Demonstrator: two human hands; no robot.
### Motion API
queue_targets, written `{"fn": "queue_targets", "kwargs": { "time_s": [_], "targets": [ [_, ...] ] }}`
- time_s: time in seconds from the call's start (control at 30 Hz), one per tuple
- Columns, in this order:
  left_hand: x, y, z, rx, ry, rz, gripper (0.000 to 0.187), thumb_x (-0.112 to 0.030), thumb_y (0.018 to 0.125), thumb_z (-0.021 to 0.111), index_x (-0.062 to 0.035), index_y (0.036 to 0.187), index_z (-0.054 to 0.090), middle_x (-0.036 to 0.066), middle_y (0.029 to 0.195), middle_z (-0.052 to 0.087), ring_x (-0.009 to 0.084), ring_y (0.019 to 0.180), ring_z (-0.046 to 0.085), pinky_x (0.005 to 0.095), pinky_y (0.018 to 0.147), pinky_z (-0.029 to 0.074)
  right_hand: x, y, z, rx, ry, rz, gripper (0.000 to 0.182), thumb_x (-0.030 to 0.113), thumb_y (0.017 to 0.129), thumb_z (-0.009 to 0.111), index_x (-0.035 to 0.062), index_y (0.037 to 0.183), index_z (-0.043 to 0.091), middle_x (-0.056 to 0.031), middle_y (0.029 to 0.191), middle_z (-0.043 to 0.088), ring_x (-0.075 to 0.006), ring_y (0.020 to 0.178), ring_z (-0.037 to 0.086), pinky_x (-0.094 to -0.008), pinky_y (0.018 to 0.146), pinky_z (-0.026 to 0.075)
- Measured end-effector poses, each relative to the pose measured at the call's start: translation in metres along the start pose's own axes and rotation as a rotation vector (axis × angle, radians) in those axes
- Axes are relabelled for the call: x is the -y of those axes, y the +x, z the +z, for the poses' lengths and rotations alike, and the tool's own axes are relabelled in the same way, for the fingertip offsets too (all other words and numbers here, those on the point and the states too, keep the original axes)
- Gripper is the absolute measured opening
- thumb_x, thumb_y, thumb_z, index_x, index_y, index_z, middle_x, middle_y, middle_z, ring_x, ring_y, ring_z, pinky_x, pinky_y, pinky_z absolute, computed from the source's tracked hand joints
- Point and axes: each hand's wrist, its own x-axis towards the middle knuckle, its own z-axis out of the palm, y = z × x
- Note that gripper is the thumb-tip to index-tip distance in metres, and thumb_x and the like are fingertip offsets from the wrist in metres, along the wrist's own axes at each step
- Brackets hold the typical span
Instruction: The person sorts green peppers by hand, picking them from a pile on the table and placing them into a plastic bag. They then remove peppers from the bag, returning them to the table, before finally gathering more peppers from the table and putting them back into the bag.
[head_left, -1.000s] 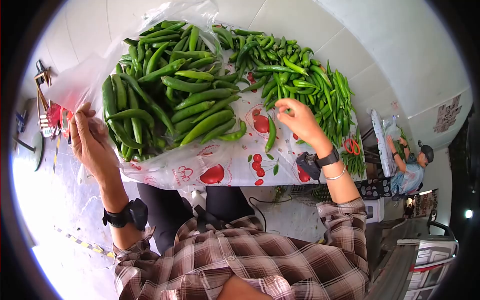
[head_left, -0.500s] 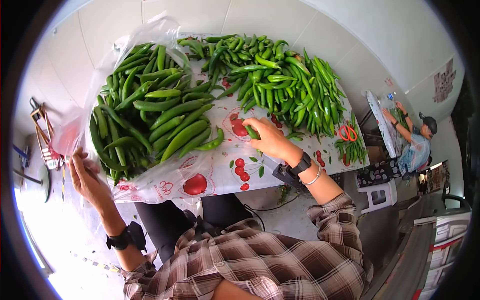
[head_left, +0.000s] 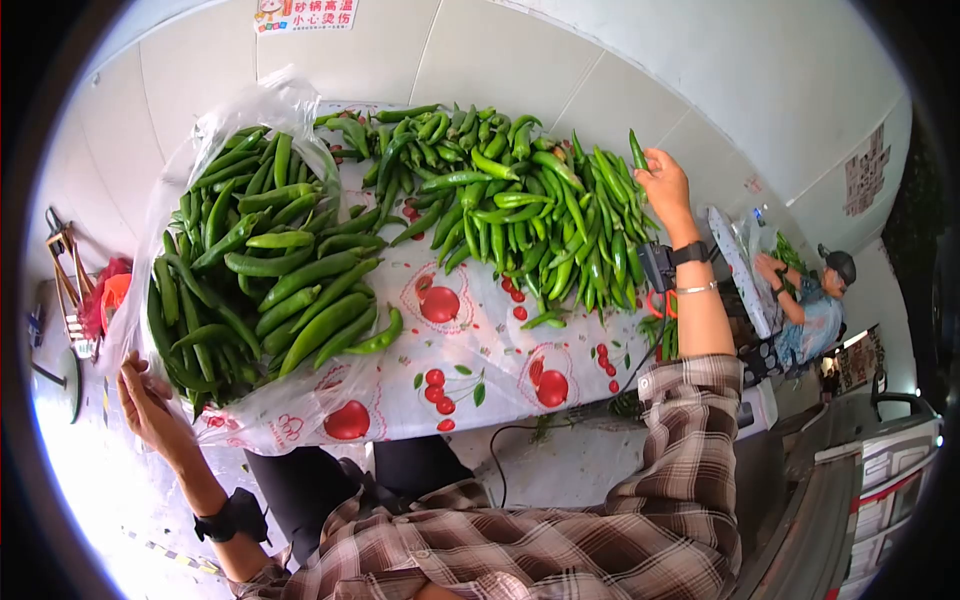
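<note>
Raised at the right end of the pepper pile, my right hand (head_left: 665,185) pinches a green pepper (head_left: 637,150), which points upward. Below and left of it lies the loose pile of green peppers (head_left: 540,205) on the table. A clear plastic bag (head_left: 330,385), spread open and full of larger green peppers (head_left: 300,265), covers the table's left side. At the bag's lower left edge, my left hand (head_left: 148,405) has its fingers closed on the plastic. Red scissors (head_left: 655,303) are partly hidden behind my right forearm.
The table has a white cloth (head_left: 480,345) with red fruit prints. A tiled wall (head_left: 500,60) stands behind it. At the far right a person in a cap (head_left: 820,300) works at another table (head_left: 738,270). A round-based stand (head_left: 70,385) is on the left.
My right hand has moved from the middle of the table up and right, with a green pepper in its fingers. My left hand stays at the bag's edge. The view has shifted.
</note>
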Motion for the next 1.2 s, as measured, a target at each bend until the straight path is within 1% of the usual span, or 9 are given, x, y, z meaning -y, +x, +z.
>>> {"fn": "queue_targets", "kwargs": {
  "time_s": [0.17, 0.23, 0.3, 0.33, 0.47, 0.57, 0.73, 0.83, 1.2],
  "targets": [
    [0.001, 0.003, -0.006, -0.05, 0.071, 0.03, 0.027, -0.022, 0.092, 0.049, 0.0001, 0.103, 0.059, -0.003, 0.078, 0.051, 0.0004, 0.054, 0.033, 0.0164, 0.049, 0.025, -0.071, 0.038, 0.036, 0.126, -0.219, -0.009, 0.03, 0.01, 0.07, 0.066, 0.0045, 0.099, 0.061, -0.0108, 0.088, 0.063, -0.0239, 0.078, 0.061, -0.0334, 0.073, 0.049],
    [0.0, 0.004, -0.008, -0.072, 0.082, 0.027, 0.028, -0.022, 0.092, 0.049, 0.0008, 0.104, 0.059, -0.003, 0.079, 0.051, 0.0006, 0.054, 0.033, 0.0164, 0.049, 0.025, -0.071, 0.043, 0.039, 0.281, -0.188, 0.114, 0.039, 0.019, 0.068, 0.069, 0.0072, 0.104, 0.06, -0.0119, 0.1, 0.061, -0.0276, 0.093, 0.057, -0.0358, 0.083, 0.045],
    [-0.002, 0.004, -0.008, -0.078, 0.088, 0.031, 0.028, -0.023, 0.092, 0.049, 0.0009, 0.104, 0.059, -0.003, 0.079, 0.052, 0.0008, 0.054, 0.033, 0.0166, 0.049, 0.025, -0.071, 0.037, 0.043, 0.206, -0.419, -0.093, 0.057, 0.031, 0.065, 0.072, 0.0086, 0.114, 0.056, -0.0137, 0.116, 0.054, -0.0306, 0.111, 0.046, -0.037, 0.094, 0.037],
    [-0.003, 0.004, -0.008, -0.081, 0.095, 0.031, 0.028, -0.023, 0.092, 0.049, 0.001, 0.104, 0.059, -0.003, 0.08, 0.052, 0.0009, 0.055, 0.033, 0.0167, 0.05, 0.025, -0.071, 0.042, 0.043, 0.325, -0.37, 0.044, 0.079, 0.042, 0.061, 0.073, 0.0058, 0.126, 0.045, -0.0171, 0.13, 0.042, -0.0326, 0.125, 0.031, -0.0382, 0.103, 0.027],
    [-0.003, 0.006, -0.004, -0.108, 0.065, 0.032, 0.03, -0.022, 0.092, 0.05, 0.003, 0.107, 0.057, -0.003, 0.08, 0.053, 0.0003, 0.055, 0.032, 0.0154, 0.049, 0.025, -0.086, 0.048, 0.045, 0.451, -0.163, 0.254, 0.097, 0.042, 0.061, 0.074, -0.0008, 0.134, 0.028, -0.0227, 0.136, 0.031, -0.0306, 0.13, 0.026, -0.0373, 0.105, 0.024],
    [-0.005, 0.006, -0.002, -0.135, 0.088, 0.024, 0.029, -0.02, 0.092, 0.05, 0.0028, 0.107, 0.057, -0.003, 0.079, 0.053, 0.0006, 0.056, 0.032, 0.0154, 0.05, 0.025, -0.087, 0.047, 0.046, 0.501, -0.08, 0.296, 0.096, 0.04, 0.062, 0.074, -0.0004, 0.135, 0.027, -0.0221, 0.136, 0.032, -0.0308, 0.129, 0.028, -0.0355, 0.105, 0.025],
    [0.0, 0.007, -0.008, -0.114, 0.098, 0.023, 0.028, -0.022, 0.091, 0.05, 0.0016, 0.104, 0.06, -0.003, 0.078, 0.053, 0.0009, 0.056, 0.034, 0.0164, 0.051, 0.026, -0.1, 0.061, 0.046, 0.634, -0.091, 0.24, 0.08, 0.034, 0.059, 0.073, -0.0018, 0.124, 0.042, -0.0188, 0.121, 0.049, -0.0302, 0.118, 0.041, -0.0356, 0.097, 0.033],
    [0.0, 0.008, -0.007, -0.117, 0.091, 0.035, 0.028, -0.022, 0.091, 0.05, 0.0014, 0.104, 0.06, -0.003, 0.078, 0.052, 0.0008, 0.057, 0.034, 0.0163, 0.051, 0.026, -0.087, 0.056, 0.044, 0.651, -0.074, 0.339, 0.082, 0.025, 0.064, 0.074, -0.001, 0.131, 0.033, -0.0163, 0.126, 0.045, -0.0254, 0.116, 0.042, -0.0326, 0.097, 0.031],
    [0.001, 0.008, -0.011, -0.111, 0.048, 0.007, 0.027, -0.019, 0.091, 0.051, 0.0024, 0.104, 0.059, -0.002, 0.079, 0.052, 0.0008, 0.056, 0.034, 0.0159, 0.049, 0.026, -0.076, 0.051, 0.032, 0.6, 0.064, 0.377, 0.092, 0.028, 0.062, 0.074, 0.0002, 0.135, 0.025, -0.0185, 0.133, 0.035, -0.0274, 0.124, 0.033, -0.0343, 0.1, 0.026]
  ]
}}
